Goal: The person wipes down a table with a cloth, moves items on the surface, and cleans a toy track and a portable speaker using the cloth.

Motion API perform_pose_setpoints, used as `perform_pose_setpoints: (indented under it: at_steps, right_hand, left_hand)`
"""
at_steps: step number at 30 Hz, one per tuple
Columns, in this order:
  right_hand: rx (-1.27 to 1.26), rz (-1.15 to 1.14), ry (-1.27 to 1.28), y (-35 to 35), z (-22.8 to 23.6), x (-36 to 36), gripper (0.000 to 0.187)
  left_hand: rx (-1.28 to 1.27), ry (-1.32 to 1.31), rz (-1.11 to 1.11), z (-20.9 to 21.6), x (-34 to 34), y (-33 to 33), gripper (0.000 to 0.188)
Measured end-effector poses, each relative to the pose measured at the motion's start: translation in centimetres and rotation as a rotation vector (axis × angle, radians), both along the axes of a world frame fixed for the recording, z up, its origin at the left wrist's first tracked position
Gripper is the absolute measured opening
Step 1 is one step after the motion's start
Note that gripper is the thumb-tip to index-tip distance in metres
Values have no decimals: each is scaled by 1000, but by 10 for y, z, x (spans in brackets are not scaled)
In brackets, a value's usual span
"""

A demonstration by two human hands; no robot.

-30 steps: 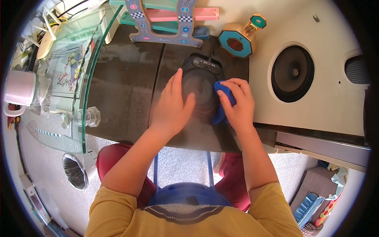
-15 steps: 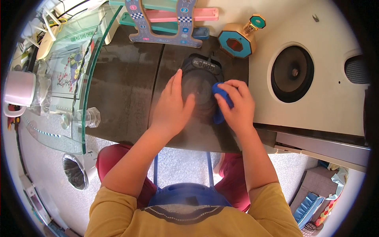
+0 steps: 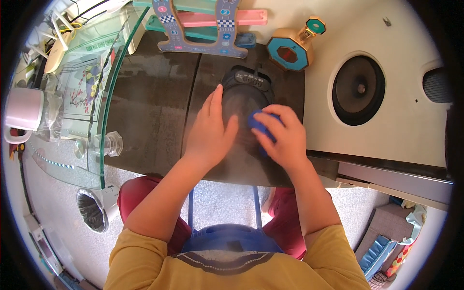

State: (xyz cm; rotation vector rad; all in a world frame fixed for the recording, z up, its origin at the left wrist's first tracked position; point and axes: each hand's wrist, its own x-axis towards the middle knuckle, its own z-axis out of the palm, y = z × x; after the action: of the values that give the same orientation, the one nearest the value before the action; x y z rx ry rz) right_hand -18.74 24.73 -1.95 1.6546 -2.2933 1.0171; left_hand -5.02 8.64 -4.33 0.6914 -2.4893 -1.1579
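A black appliance (image 3: 244, 101) with a round plate and a small button panel (image 3: 251, 79) at its far end lies on the dark brown tabletop. My left hand (image 3: 211, 128) rests against its left side, fingers stretched out and thumb apart, holding nothing. In my right hand (image 3: 285, 129) is a blue cloth (image 3: 262, 123), pressed onto the right part of the round plate. My fingers hide part of the cloth, and the plate's near edge is hard to make out.
A toy ramp rack (image 3: 203, 29) and a gold-and-teal octagonal bottle (image 3: 290, 48) stand behind. On the right is a white speaker cabinet (image 3: 411, 135). A curved glass shelf (image 3: 72, 159) with a pink mug (image 3: 24, 108) is at left, above a bin (image 3: 92, 210).
My right hand has moved slightly left with the blue cloth, further over the round plate. My left hand has stayed in place.
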Motion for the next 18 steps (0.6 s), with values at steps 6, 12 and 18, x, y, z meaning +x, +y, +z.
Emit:
perform_pose_setpoints:
  at_steps: [6, 12, 18]
  right_hand:
    - [-26, -113, -19, 0, -11, -15, 33]
    - [-24, -97, -20, -2, -3, -1, 32]
    - [-33, -145, -37, -2, -7, -13, 30]
  left_hand:
    - [-4, 49, -12, 1, 0, 0, 71]
    - [-8, 5, -9, -1, 1, 0, 71]
    - [-2, 31, -15, 1, -1, 0, 72]
